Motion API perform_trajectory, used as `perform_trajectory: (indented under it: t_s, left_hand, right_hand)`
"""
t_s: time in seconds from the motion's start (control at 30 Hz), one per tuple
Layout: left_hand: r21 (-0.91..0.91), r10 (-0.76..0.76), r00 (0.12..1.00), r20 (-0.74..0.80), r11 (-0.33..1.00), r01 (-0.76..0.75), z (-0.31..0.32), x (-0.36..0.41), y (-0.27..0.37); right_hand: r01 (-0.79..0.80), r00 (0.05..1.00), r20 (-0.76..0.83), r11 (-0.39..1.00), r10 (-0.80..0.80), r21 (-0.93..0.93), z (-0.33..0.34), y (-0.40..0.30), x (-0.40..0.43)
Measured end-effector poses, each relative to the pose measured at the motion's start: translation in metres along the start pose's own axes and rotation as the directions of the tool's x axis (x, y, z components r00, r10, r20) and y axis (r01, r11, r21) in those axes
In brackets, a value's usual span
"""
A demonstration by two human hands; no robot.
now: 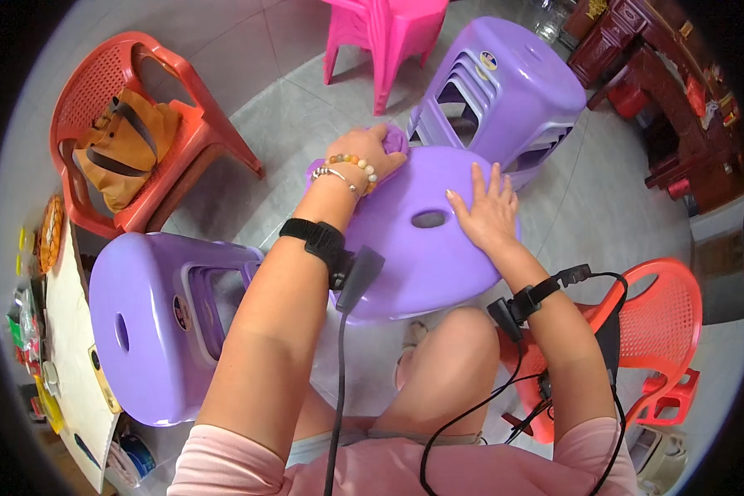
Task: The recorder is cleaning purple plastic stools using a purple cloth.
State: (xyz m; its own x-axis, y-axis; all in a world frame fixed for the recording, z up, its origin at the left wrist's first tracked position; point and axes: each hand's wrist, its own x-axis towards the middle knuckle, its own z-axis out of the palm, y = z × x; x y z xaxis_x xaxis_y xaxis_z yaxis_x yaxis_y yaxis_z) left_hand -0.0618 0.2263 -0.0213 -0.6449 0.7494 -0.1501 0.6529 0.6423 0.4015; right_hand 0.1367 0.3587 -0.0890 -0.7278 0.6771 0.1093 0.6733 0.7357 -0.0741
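Note:
A purple plastic stool with an oval slot in its seat stands before my knees. My left hand is closed on a bunched purple cloth at the seat's far left edge. More of the cloth shows at the left of the wrist, partly hidden by the hand. My right hand lies flat on the right side of the seat, fingers apart, with nothing in it. Beaded bracelets circle the left wrist, and both forearms wear black straps with cabled devices.
Stacked purple stools stand close behind the seat, and another purple stool is at left. A red plastic armchair holds a brown bag. Beyond is a pink chair. Another red chair sits right, near black cables.

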Motion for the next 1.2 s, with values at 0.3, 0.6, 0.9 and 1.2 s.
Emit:
perform_trajectory:
  t_s: [0.3,0.6,0.9,1.2]
  left_hand:
    - [-0.111,-0.077,0.996,-0.035,0.991,0.073,-0.015,-0.027,-0.074]
    - [-0.525,-0.273,0.953,-0.129,0.835,0.168,0.005,-0.114,-0.108]
    - [-0.486,-0.415,0.875,-0.250,0.835,0.257,0.035,-0.156,-0.085]
    - [-0.586,-0.481,0.862,-0.163,0.750,0.307,0.060,-0.170,-0.070]
  right_hand:
    - [0.302,0.948,-0.127,0.951,-0.292,0.071,0.009,-0.021,0.036]
    - [0.564,0.823,-0.013,0.815,-0.567,0.136,0.004,-0.041,0.088]
    - [0.484,0.873,-0.043,0.874,-0.486,-0.043,-0.018,-0.058,0.038]
    - [-0.400,0.911,0.312,0.394,0.270,0.828,0.007,0.029,-0.029]
